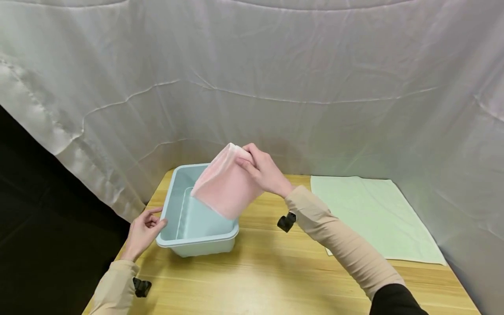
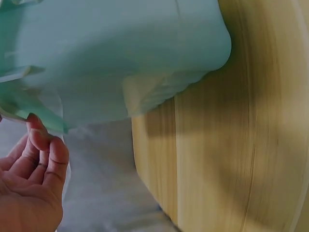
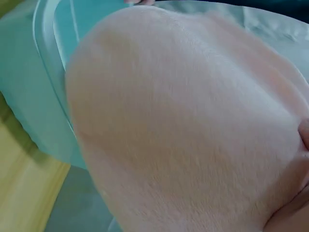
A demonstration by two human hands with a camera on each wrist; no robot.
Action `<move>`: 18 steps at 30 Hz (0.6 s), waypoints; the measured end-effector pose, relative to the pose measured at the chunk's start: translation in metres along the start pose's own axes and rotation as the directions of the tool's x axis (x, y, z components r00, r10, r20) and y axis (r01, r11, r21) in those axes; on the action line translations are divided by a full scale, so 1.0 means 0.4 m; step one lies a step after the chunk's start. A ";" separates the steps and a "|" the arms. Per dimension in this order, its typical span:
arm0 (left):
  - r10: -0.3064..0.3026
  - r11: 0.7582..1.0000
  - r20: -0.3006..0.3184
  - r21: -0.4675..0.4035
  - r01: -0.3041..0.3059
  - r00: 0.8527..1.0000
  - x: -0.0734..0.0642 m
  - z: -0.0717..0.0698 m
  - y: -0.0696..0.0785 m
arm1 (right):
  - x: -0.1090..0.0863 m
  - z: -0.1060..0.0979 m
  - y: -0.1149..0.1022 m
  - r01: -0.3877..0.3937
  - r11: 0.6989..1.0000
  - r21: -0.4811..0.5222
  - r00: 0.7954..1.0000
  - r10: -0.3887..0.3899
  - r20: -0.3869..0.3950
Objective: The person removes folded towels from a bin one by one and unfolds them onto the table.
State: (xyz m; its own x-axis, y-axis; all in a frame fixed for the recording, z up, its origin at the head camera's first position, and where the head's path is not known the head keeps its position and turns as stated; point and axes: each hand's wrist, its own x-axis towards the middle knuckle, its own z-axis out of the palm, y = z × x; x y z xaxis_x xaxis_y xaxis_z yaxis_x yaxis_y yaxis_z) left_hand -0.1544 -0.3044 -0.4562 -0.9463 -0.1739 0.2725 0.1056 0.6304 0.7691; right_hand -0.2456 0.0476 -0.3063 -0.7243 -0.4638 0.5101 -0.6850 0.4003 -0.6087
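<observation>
Right hand (image 1: 264, 171) pinches the top edge of a folded pink cloth (image 1: 225, 186), fingers and thumb curled round the fold, so the cloth hangs down over the open light-blue tub (image 1: 185, 238). Its lower edge sits over the tub's right wall; can't tell whether it touches the rim. Gripping by the top likely keeps the fold together. In the right wrist view the cloth (image 3: 193, 125) fills the frame with the tub (image 3: 29, 96) behind it. Left hand (image 1: 143, 229) rests at the tub's near-left rim, fingers loosely bent, gripping nothing; looks placed to steady the tub. In the left wrist view the fingertips (image 2: 36, 130) touch the underside of the rim (image 2: 43, 118). The tub stands on the left part of a wooden table (image 1: 275, 271). A pale green cloth (image 1: 374, 214) lies flat on the right, well apart. No brands, labels or writing readable anywhere.
</observation>
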 end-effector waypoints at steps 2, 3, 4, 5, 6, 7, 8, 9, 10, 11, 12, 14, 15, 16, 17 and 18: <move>0.010 1.000 -0.011 0.024 -0.010 1.000 0.005 -0.019 -0.014 | 0.002 -0.009 -0.001 -0.012 0.999 0.048 1.000 0.012 -0.007; 0.012 0.999 -0.014 0.033 -0.011 1.000 0.007 -0.029 -0.020 | 0.003 -0.014 -0.003 -0.017 0.998 0.068 1.000 0.018 -0.008; 0.012 0.999 -0.013 0.039 -0.012 1.000 0.009 -0.039 -0.026 | 0.004 -0.018 -0.003 -0.026 0.996 0.087 1.000 0.026 -0.005; 0.011 0.999 -0.013 0.046 -0.010 1.000 0.012 -0.049 -0.032 | 0.005 -0.021 -0.002 -0.036 0.994 0.104 0.999 0.036 0.000; 0.002 0.999 -0.009 0.047 -0.002 1.000 0.015 -0.059 -0.038 | 0.006 -0.024 0.000 -0.046 0.991 0.123 0.999 0.045 0.008; -0.007 0.999 -0.006 0.046 0.007 1.000 0.018 -0.068 -0.043 | 0.007 -0.026 0.002 -0.058 0.988 0.143 0.998 0.056 0.020; -0.018 0.999 -0.001 0.043 0.018 1.000 0.022 -0.077 -0.049 | 0.008 -0.028 0.006 -0.075 0.983 0.165 0.997 0.071 0.034; -0.032 0.999 0.001 0.034 0.032 0.999 0.026 -0.084 -0.055 | 0.008 -0.028 0.011 -0.093 0.978 0.186 0.995 0.086 0.047; -0.045 0.999 0.005 0.019 0.045 0.999 0.031 -0.091 -0.061 | 0.008 -0.027 0.018 -0.117 0.971 0.207 0.992 0.107 0.060; -0.061 0.998 0.007 0.001 0.061 0.998 0.035 -0.096 -0.067 | 0.006 -0.027 0.024 -0.145 0.963 0.226 0.989 0.132 0.071; -0.079 0.997 0.010 -0.019 0.079 0.997 0.039 -0.101 -0.073 | 0.004 -0.025 0.030 -0.174 0.953 0.247 0.984 0.158 0.084; -0.112 0.992 0.014 -0.052 0.113 0.994 0.046 -0.108 -0.085 | -0.001 -0.020 0.045 -0.235 0.928 0.289 0.971 0.213 0.106; -0.125 0.990 0.013 -0.071 0.125 0.992 0.049 -0.112 -0.089 | -0.005 -0.016 0.053 -0.261 0.916 0.304 0.965 0.238 0.112; -0.133 0.987 0.013 -0.085 0.134 0.991 0.052 -0.116 -0.094 | -0.008 -0.011 0.060 -0.289 0.901 0.323 0.957 0.264 0.119; -0.143 0.985 0.011 -0.094 0.143 0.990 0.054 -0.120 -0.098 | -0.013 -0.004 0.069 -0.313 0.884 0.346 0.950 0.287 0.126; -0.150 0.983 0.012 -0.101 0.151 0.989 0.057 -0.124 -0.101 | -0.017 0.003 0.077 -0.333 0.869 0.367 0.943 0.306 0.132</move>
State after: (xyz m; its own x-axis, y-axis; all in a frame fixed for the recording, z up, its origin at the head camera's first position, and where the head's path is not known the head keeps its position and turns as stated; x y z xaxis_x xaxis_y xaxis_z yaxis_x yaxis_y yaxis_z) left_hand -0.1652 -0.3713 -0.4525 -0.9549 -0.2580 0.1469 -0.0080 0.5171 0.8559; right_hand -0.2617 0.0623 -0.3295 -0.8822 -0.4192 0.2147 -0.3252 0.2123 -0.9215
